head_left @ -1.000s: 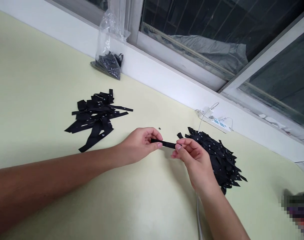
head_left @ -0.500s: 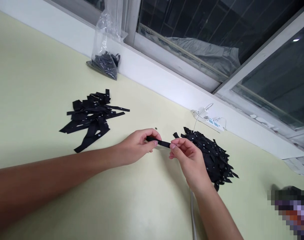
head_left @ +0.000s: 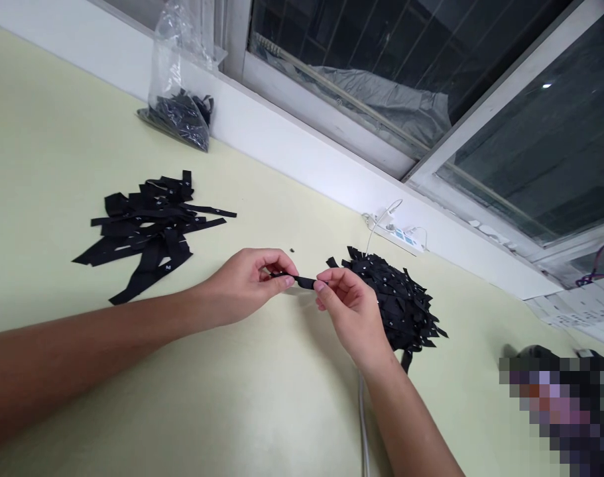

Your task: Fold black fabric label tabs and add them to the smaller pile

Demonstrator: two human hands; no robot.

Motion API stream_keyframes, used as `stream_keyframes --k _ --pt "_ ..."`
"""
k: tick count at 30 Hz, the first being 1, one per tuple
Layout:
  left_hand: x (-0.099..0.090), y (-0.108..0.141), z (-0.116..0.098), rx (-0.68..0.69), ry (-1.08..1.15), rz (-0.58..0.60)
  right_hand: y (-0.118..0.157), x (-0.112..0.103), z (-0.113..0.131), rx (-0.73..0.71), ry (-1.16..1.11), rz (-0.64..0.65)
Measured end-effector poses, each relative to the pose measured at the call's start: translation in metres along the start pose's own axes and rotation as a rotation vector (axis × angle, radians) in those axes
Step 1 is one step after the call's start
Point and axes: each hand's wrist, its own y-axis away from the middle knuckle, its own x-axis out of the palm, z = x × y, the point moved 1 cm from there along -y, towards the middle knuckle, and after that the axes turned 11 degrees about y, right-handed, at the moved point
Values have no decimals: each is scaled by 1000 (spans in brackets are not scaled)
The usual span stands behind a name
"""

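Between my hands, above the pale green table (head_left: 262,391), a short black fabric strip (head_left: 305,283) is held and partly folded or twisted. My left hand (head_left: 254,281) pinches one end between thumb and fingers, which hide part of it. With thumb and forefinger, my right hand (head_left: 349,301) grips the other end. A loose pile of black strips (head_left: 147,228) with small white marks lies to the left. Just beyond my right hand sits a larger, denser heap of black strips (head_left: 398,295), some of it behind my wrist.
Against the wall at the back left stands a clear plastic bag (head_left: 182,116) with black strips inside. A white power strip (head_left: 396,233) with plugs lies by the wall; a grey cable (head_left: 364,424) runs under my right arm. Dark, pixelated items (head_left: 555,404) are at the right.
The view has shifted right, so everything sits further left in it. My hands have drawn slightly closer, and the strip between them now looks bent instead of straight.
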Motion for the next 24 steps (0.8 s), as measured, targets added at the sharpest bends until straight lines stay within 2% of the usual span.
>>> stream_keyframes --k 2,4,6,8,11,14,18,20,22,24 --pt "0 -1 1 -6 10 -14 -1 -3 4 -7 24 -19" --pt "-1 -2 2 -4 45 -34 -3 -15 8 -14 74 -76" --pt "-2 -3 3 6 74 -65 -7 -39 9 -2 168 -175" --pt "-5 -5 2 21 68 -99 -10 -74 3 65 345 -278" --pt "-8 -5 -1 52 20 -156 -14 -124 -16 258 743 -399" --pt "-8 -5 -2 87 -20 -168 -16 -149 -35 360 934 -406" --pt "-17 -8 -2 118 -191 -137 -16 -151 -41 358 998 -453" --pt "-31 -14 -4 176 -431 -122 -14 -145 -36 338 1055 -538" --pt "-50 -20 -5 301 -727 -130 -13 -135 -30 266 1133 -662" --pt "-72 -27 -3 268 -981 -211 -13 -119 -23 124 1179 -744"
